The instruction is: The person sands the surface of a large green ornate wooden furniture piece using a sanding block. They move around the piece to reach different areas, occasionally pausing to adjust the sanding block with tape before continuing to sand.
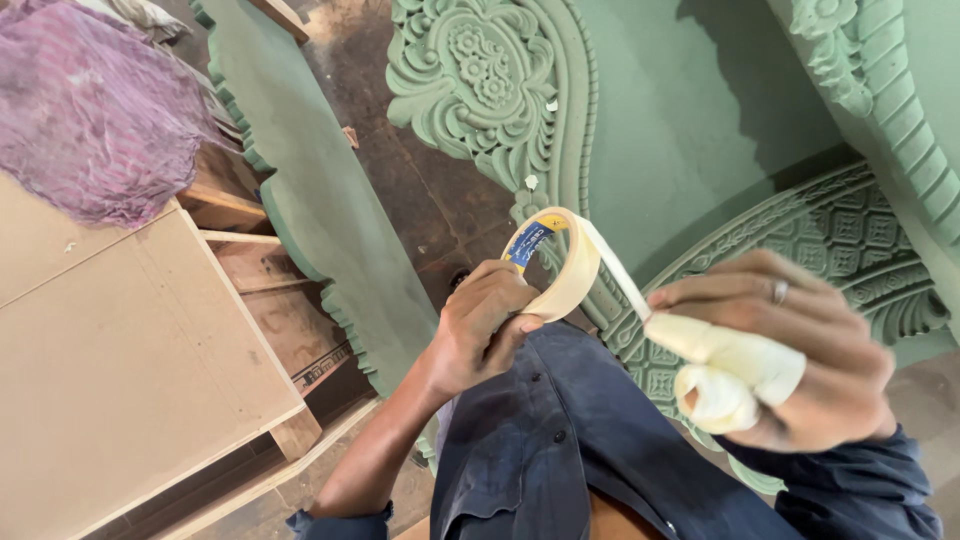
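Note:
My left hand (pixel 482 328) grips a roll of cream masking tape (pixel 563 262) with a blue and yellow inner core, held upright at centre. A strip of tape runs from the roll to my right hand (pixel 790 355). Two fingers of that hand are wrapped in cream tape (pixel 735 368), and a ring sits on another finger. Both hands hover above my dark blue shirt and the carved green panel.
Green-painted carved wooden panels (pixel 480 80) with floral scrollwork stand ahead and to the right. A green scalloped board (pixel 320 190) leans at left. A plain fibreboard sheet (pixel 120 350) lies at lower left with a purple cloth (pixel 90 110) above it. Brown floor shows between them.

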